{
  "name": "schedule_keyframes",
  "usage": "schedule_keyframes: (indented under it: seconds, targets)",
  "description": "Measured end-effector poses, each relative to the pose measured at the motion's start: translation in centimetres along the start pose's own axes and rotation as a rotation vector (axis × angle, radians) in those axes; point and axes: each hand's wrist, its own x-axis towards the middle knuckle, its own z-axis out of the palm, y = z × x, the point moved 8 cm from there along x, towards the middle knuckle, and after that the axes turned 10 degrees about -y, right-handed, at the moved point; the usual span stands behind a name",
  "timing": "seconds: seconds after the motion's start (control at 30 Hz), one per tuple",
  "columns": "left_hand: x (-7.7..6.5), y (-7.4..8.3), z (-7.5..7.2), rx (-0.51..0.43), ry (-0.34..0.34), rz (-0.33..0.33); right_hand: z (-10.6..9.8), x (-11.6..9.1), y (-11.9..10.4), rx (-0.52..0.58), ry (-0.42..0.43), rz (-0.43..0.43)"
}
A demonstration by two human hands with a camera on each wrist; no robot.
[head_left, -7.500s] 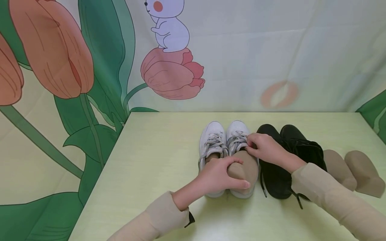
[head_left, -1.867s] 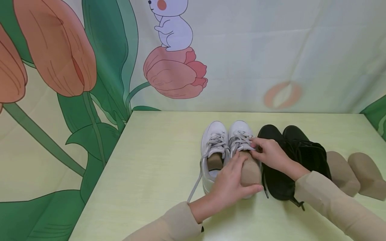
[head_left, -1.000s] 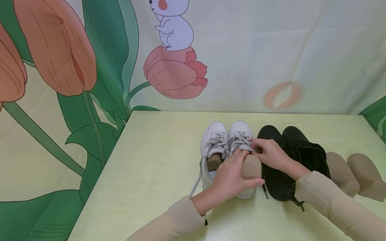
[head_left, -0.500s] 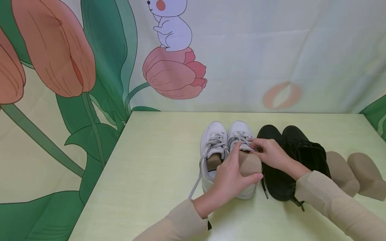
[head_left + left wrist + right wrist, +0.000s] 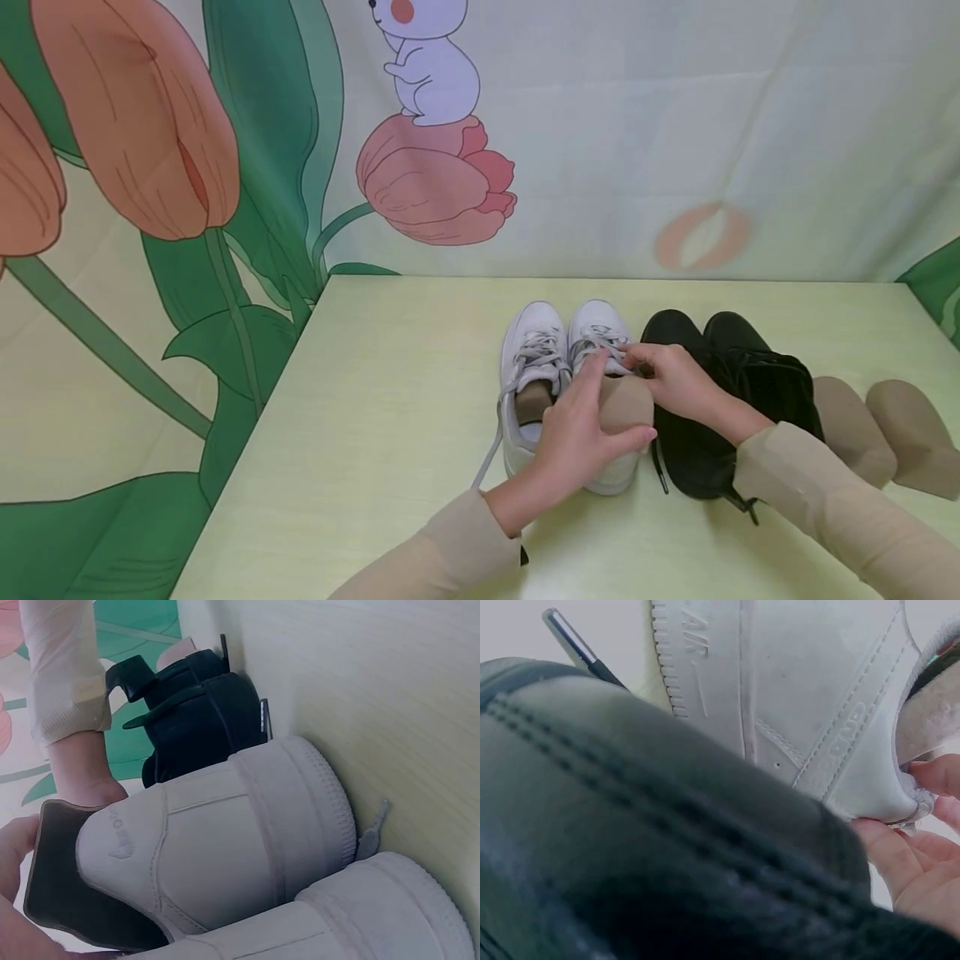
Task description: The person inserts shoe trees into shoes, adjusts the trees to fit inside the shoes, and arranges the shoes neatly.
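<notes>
Tan, smooth-faced, block-like shoe insert (image 5: 626, 408), shown in the left hand (image 5: 568, 437), which is clamped on it with the thumb on one side and the fingers on the other. It sits tilted in the mouth of a white lace-up shoe with grey laces (image 5: 598, 321), between the two hands; in the left wrist view its rear end stands up beyond the heel collar. The right hand (image 5: 678, 379), near the left but apart from it, pinches the edge of that shoe's mouth between thumb and fingers, as the right wrist view shows. Just beyond the left hand stands the matching white shoe (image 5: 534, 354), with a second tan insert (image 5: 532, 402) inside it and a loose grey lace (image 5: 489, 458) trailing toward the left sleeve (image 5: 442, 546). Beneath and beside the right hand and forearm lies a pair of black lace-up shoes (image 5: 693, 437). Past the right forearm, two more tan inserts (image 5: 855, 429) lie side by side on the pale yellow-green tabletop (image 5: 390, 400). Ahead of both hands hangs a pale cloth backdrop (image 5: 600, 133) printed with tulips and a white animal.
</notes>
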Motion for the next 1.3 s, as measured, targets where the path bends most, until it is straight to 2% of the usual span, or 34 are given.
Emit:
schedule_keyframes:
  seconds: [0.1, 0.3, 0.5, 0.67, 0.83, 1.1, 1.3]
  targets:
    - [0.08, 0.08, 0.19, 0.041, -0.012, 0.023, 0.02, 0.05, 0.08, -0.002, 0.002, 0.002]
    - [0.26, -0.06, 0.49, 0.060, -0.036, 0.016, 0.02, 0.06, -0.03, -0.013, 0.000, 0.000]
    - [0.25, -0.33, 0.72, 0.084, -0.009, 0.034, 0.04, 0.02, 0.13, -0.015, 0.003, 0.007]
    - [0.00, -0.15, 0.20, 0.221, 0.058, 0.036, 0.14, 0.09, 0.22, -0.013, 0.008, 0.010]
    - [-0.17, 0.16, -0.05, 0.327, 0.063, 0.027, 0.17, 0.08, 0.27, -0.007, 0.010, 0.012]
    - [-0.29, 0.54, -0.07, 0.346, 0.051, 0.050, 0.07, 0.07, 0.32, 0.003, 0.013, 0.017]
    - [-0.14, 0.11, 0.01, 0.291, 0.034, 0.025, 0.08, 0.00, 0.35, 0.007, 0.009, 0.026]
